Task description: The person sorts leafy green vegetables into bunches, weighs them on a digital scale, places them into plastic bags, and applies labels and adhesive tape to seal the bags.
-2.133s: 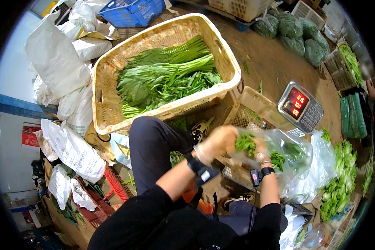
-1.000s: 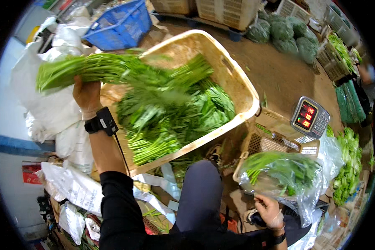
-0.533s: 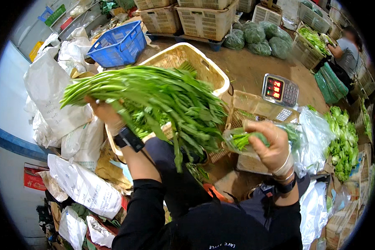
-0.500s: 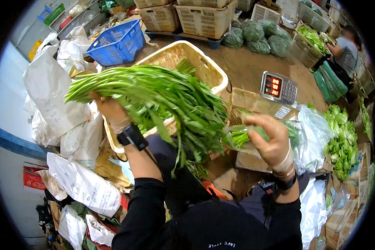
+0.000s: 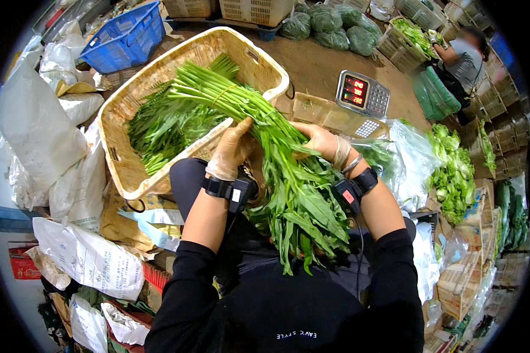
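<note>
Across my lap lies a long bunch of leafy greens [image 5: 300, 188] that looks like water spinach, its pale stems pointing up and left and its leaves hanging toward me. A thin band circles the stems. My left hand [image 5: 232, 147], in a thin see-through glove, grips the bunch's left side with the thumb on the stems. On the other side my right hand [image 5: 318, 143], also gloved, is closed round the leafy part, its fingertips hidden behind leaves. Under the stem ends stands a cream plastic crate [image 5: 121, 150] with more of the same greens [image 5: 171, 123] inside.
A lit digital scale [image 5: 362, 94] stands beyond my right hand, above a shallow crate. Clear plastic bags [image 5: 412, 159] and lettuces [image 5: 453, 173] lie to the right. White sacks [image 5: 35, 123] and a blue crate [image 5: 126, 38] are at left. Another person [image 5: 465, 62] works at far right.
The bunch has swung from lying sideways to slanting toward my lap. My right hand has come in from the right and taken hold of it. My left hand has moved right. The view has shifted.
</note>
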Demonstrator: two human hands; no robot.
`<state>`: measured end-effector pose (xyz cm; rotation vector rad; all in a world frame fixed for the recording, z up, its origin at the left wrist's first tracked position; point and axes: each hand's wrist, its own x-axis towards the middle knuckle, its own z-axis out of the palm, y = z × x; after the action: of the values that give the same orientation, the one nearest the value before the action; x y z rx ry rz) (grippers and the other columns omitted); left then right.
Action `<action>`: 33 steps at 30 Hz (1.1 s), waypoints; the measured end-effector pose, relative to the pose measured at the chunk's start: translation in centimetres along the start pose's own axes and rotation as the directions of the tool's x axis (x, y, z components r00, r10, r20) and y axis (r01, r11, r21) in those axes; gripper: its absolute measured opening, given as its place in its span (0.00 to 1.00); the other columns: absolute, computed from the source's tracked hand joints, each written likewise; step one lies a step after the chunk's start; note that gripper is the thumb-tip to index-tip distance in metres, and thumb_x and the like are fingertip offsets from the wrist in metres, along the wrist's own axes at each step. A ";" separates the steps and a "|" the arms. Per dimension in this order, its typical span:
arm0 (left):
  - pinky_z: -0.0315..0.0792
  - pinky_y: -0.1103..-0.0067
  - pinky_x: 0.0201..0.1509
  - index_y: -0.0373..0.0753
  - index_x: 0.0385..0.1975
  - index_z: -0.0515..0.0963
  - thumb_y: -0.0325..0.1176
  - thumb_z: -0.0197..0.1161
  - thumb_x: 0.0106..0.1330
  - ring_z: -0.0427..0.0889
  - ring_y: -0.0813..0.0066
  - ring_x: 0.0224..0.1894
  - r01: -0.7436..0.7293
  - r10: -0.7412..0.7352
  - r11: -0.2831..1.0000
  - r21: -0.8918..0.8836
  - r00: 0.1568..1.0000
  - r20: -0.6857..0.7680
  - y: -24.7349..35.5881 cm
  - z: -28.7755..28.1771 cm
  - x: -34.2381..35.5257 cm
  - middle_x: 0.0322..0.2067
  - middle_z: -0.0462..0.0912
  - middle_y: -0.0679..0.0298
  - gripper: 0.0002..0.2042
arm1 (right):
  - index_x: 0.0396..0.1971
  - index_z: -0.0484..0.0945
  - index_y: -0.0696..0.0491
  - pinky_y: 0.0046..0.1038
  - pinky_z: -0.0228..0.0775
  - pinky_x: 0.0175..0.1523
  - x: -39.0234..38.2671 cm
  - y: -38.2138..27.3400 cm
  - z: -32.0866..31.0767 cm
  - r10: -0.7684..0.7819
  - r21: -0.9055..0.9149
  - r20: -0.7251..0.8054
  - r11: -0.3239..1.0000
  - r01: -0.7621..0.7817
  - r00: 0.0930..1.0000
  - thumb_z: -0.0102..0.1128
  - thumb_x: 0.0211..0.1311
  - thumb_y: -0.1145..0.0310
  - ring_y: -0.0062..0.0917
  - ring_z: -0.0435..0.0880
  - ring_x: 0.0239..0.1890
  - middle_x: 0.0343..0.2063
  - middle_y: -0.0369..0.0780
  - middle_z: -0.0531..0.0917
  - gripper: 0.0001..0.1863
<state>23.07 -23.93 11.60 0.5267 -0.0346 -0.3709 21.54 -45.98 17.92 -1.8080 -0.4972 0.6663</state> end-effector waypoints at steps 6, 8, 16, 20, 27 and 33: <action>0.67 0.69 0.55 0.32 0.50 0.67 0.33 0.58 0.60 0.74 0.66 0.49 -0.058 0.048 0.996 0.063 0.987 0.155 1.1 -3.1 0.0 0.46 0.75 0.58 0.19 | 0.60 0.58 0.58 0.22 0.61 0.56 1.3 -0.9 -2.1 0.089 0.133 0.035 0.987 -0.093 0.995 0.63 0.45 0.72 0.18 0.70 0.48 0.50 0.37 0.72 0.39; 0.70 0.70 0.52 0.32 0.50 0.67 0.29 0.58 0.58 0.76 0.65 0.46 -0.066 0.057 0.997 0.045 0.981 0.187 1.6 -3.1 -0.5 0.45 0.75 0.57 0.19 | 0.60 0.59 0.56 0.21 0.65 0.52 1.7 -0.7 -3.2 0.059 0.121 0.034 0.991 -0.063 0.998 0.61 0.44 0.74 0.18 0.73 0.45 0.47 0.36 0.75 0.38; 0.69 0.77 0.50 0.33 0.49 0.67 0.24 0.60 0.52 0.75 0.70 0.44 -0.057 0.046 0.984 0.170 0.997 0.067 1.9 -3.0 -1.2 0.43 0.76 0.61 0.22 | 0.54 0.68 0.52 0.26 0.66 0.54 3.0 -1.9 -1.5 -0.465 -0.833 -0.110 0.526 0.174 0.879 0.53 0.43 0.74 0.33 0.76 0.47 0.49 0.44 0.75 0.31; 0.69 0.78 0.49 0.34 0.47 0.69 0.25 0.61 0.53 0.75 0.74 0.43 -0.059 0.063 0.960 0.272 0.998 -0.003 2.1 -2.9 -1.8 0.42 0.76 0.65 0.20 | 0.40 0.77 0.54 0.29 0.70 0.47 4.7 -7.1 2.8 -0.421 -0.539 -0.227 0.805 0.247 0.878 0.50 0.46 0.73 0.31 0.79 0.41 0.40 0.44 0.79 0.18; 0.70 0.79 0.47 0.35 0.47 0.70 0.27 0.65 0.53 0.75 0.76 0.42 -0.066 0.083 0.961 0.270 0.995 -0.053 1.9 -2.4 -2.0 0.41 0.76 0.65 0.20 | 0.29 0.76 0.55 0.34 0.70 0.41 7.3 -6.4 4.5 -0.344 -0.772 -0.137 0.625 0.118 0.929 0.54 0.47 0.72 0.40 0.77 0.35 0.31 0.46 0.78 0.08; 0.68 0.80 0.46 0.31 0.46 0.70 0.22 0.55 0.49 0.74 0.76 0.41 -0.025 0.073 0.900 0.434 0.993 -0.095 2.8 -2.8 -2.4 0.40 0.76 0.66 0.20 | 0.25 0.76 0.54 0.36 0.72 0.31 8.9 -7.7 4.7 -0.228 -0.924 -0.034 0.378 0.057 0.973 0.52 0.46 0.74 0.41 0.80 0.27 0.20 0.46 0.79 0.05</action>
<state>22.10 -19.49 10.68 0.9861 -0.0249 -0.2840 25.10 -34.59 22.29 -2.8079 -1.0561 0.0309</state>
